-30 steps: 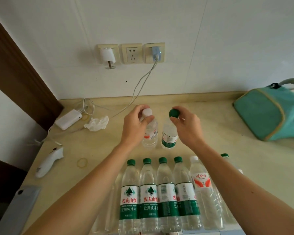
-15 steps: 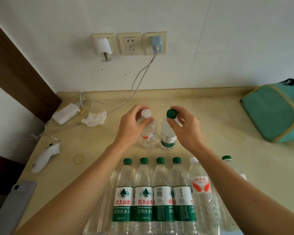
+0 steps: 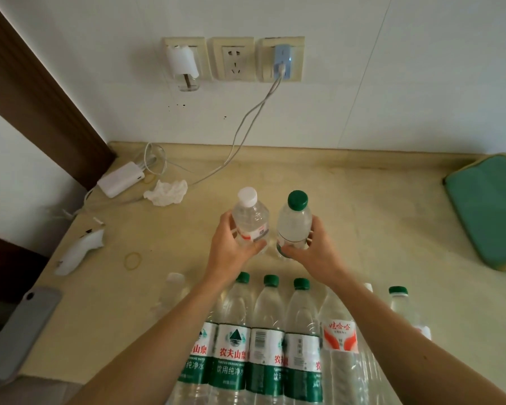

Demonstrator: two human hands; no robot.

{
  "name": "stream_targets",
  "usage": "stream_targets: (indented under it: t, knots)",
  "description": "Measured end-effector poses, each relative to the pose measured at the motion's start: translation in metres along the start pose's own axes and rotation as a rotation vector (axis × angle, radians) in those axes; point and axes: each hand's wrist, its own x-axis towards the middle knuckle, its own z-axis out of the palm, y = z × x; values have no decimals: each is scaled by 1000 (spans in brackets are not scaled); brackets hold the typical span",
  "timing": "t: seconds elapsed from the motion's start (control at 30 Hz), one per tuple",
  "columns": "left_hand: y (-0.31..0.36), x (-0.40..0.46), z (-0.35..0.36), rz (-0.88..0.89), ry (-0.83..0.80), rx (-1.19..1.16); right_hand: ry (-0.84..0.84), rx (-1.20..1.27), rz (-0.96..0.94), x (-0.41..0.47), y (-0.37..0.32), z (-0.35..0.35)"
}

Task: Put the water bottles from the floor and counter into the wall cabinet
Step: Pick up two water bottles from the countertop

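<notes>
On the beige worktop [image 3: 362,200], two small bottles: left hand [image 3: 231,252] grips the white-capped bottle [image 3: 250,220], right hand [image 3: 319,255] grips the green-capped bottle [image 3: 294,223]; three wall sockets [image 3: 232,58] behind.

Domestic room, likely a home: beige counter [image 3: 362,200] against white wall, triple wall sockets [image 3: 234,58] with plugged charger [image 3: 281,58], crumpled tissue [image 3: 166,192], teal bag [image 3: 491,211].

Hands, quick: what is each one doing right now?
Left hand: grips the small clear plastic bottle with the white cap.
Right hand: grips the small clear plastic bottle with the green cap.
</notes>
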Motion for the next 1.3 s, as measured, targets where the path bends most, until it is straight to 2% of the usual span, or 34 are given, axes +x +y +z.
stream_targets:
  t: [0.23,0.4,0.57,0.83,1.3]
  knots:
    - [4,-5,14,-25,141,-14,102,-13,-78,-3,3,7]
    - [9,-12,12,-40,172,-73,160,52,-79,-19,-8,2]
    - [23,-25,-1,15,165,-143,271,130,-161,-44,-30,-11]
    - [108,-53,-30,298,82,-253,480,132,-343,-101,-103,-47]
    - [343,-119,-78,839,13,-423,807,170,-717,-223,-288,-166]
